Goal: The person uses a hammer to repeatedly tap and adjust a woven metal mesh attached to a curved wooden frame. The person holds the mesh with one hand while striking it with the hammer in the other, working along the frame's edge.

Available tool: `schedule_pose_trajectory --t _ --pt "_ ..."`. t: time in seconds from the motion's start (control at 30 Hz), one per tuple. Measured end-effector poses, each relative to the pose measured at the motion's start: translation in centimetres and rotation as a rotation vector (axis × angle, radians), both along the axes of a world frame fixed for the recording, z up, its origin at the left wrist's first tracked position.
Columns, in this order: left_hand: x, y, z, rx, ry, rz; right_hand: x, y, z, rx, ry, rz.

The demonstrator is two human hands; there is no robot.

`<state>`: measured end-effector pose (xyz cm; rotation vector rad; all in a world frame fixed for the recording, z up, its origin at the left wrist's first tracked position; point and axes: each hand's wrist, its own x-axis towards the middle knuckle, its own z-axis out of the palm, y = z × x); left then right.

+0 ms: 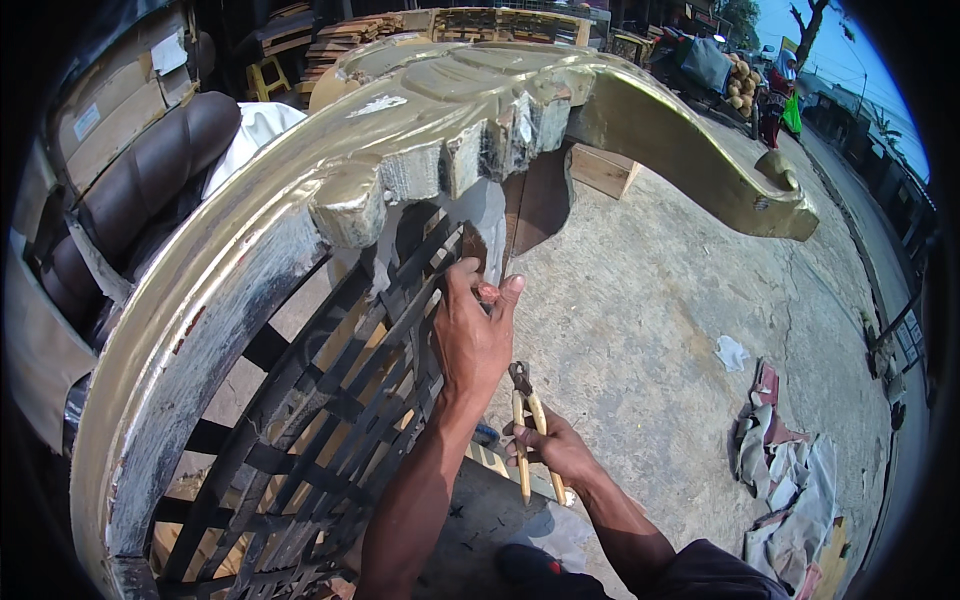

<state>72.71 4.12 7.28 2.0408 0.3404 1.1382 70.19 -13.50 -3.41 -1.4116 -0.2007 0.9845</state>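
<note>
A gold-painted carved furniture frame [400,110], tipped over, curves across the view, with a scrolled leg [680,140] reaching right. Inside it, dark webbing straps [300,400] criss-cross. My left hand [475,325] is at the inner edge of the frame, beside the straps, its fingers curled around something I cannot make out. Right above those fingers sits a dark ragged scrap [474,243]. Lower down, my right hand [560,447] grips a pair of pincers [535,415] by yellowish handles, jaws pointing up, just below my left wrist.
Crumpled cloth scraps [790,480] lie on the concrete ground [650,330] at right, near a small white scrap [732,353]. Brown upholstery [150,190] stands at far left. Stacked wood [350,40] and a yellow stool [268,78] are behind. A person [778,100] is by the road.
</note>
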Motion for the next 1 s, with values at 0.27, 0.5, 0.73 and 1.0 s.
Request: schedule_pose_trajectory --t 0.27,0.5,0.73,1.0 --pt "4.0 1.8 1.4 0.065 0.076 0.054 -1.7 -3.1 1.3 0.014 -0.062 -0.066" --pt "-5.3 -1.6 -0.8 0.355 0.924 -1.193 -3.4 -6.3 -0.3 -0.083 0.113 -0.172" --pt "-16.1 0.3 -0.9 0.153 1.121 -1.039 -0.1 -3.2 2.9 0.107 -0.001 -0.219" --pt "-14.0 0.1 4.8 -0.030 0.575 -0.203 0.8 6.9 9.1 0.700 0.379 -0.068"
